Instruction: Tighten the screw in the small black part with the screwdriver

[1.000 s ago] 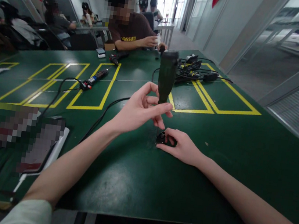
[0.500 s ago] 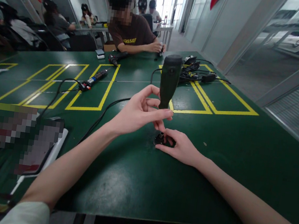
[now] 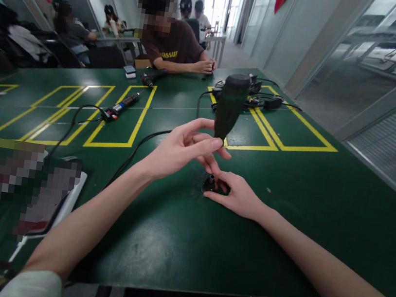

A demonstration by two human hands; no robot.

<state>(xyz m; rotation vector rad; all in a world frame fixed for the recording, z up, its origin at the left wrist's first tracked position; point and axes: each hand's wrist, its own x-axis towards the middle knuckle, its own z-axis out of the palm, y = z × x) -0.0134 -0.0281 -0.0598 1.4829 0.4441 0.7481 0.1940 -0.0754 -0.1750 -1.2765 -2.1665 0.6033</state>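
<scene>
My left hand (image 3: 186,148) pinches the narrow lower end of a dark tapered handle (image 3: 231,105), its wide flat end up and leaning to the right. The handle's exact kind I cannot make out. Just below, my right hand (image 3: 238,193) curls its thumb and fingers around a small black round base (image 3: 209,184) on the table. A short metal stub (image 3: 212,177) stands up from this base. A gap shows between the handle's lower end and the stub. The fingertips of my two hands nearly meet there.
Yellow tape rectangles mark the green table (image 3: 159,212). A corded electric screwdriver (image 3: 125,105) lies left, a power drill (image 3: 152,78) behind it. Tangled black cables (image 3: 264,99) lie at the back right. Two phone-like devices (image 3: 53,197) rest front left. A co-worker (image 3: 176,42) sits opposite.
The dark handle has tipped over to the right from nearly upright, and the left thumb has shifted on its lower end. My right hand and the base stay together on the table.
</scene>
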